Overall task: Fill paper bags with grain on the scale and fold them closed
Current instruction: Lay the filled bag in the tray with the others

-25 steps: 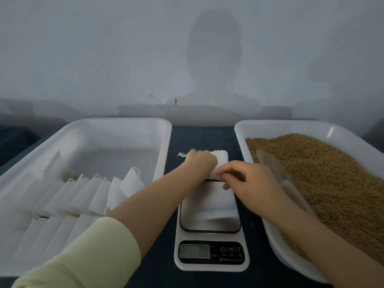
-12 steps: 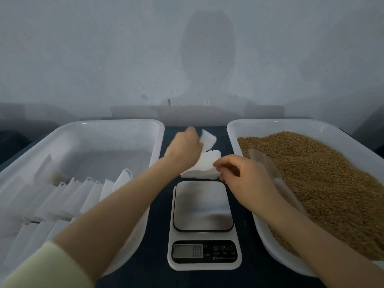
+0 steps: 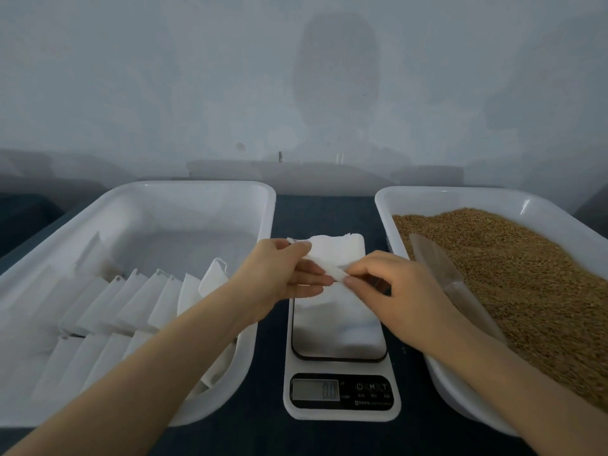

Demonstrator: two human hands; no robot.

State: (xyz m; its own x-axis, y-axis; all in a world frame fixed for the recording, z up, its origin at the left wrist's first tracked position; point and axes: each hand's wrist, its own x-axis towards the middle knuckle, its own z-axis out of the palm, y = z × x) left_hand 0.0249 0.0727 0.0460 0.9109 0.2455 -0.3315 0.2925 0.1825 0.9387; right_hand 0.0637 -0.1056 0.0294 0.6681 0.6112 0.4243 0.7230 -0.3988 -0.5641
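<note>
Both hands hold one white paper bag (image 3: 325, 258) above the far end of the white kitchen scale (image 3: 339, 330). My left hand (image 3: 289, 274) grips the bag's left side, fingers under it and thumb on top. My right hand (image 3: 391, 284) pinches its near right corner. A small stack of flat white bags (image 3: 353, 245) lies on the table just beyond the scale. The scale's steel platform is bare and its display (image 3: 316, 390) is lit. Brown grain (image 3: 513, 274) fills the white tray (image 3: 424, 195) on the right, with a clear plastic scoop (image 3: 444, 278) lying in it.
On the left stands a large white tray (image 3: 197, 189) holding several folded white bags (image 3: 125, 301) in rows. The table top (image 3: 322, 212) is dark. A grey wall rises close behind the trays.
My left hand lifted a bag off the stack beyond the scale, then brought it back toward me. My right hand now pinches that bag too, over the scale's far end.
</note>
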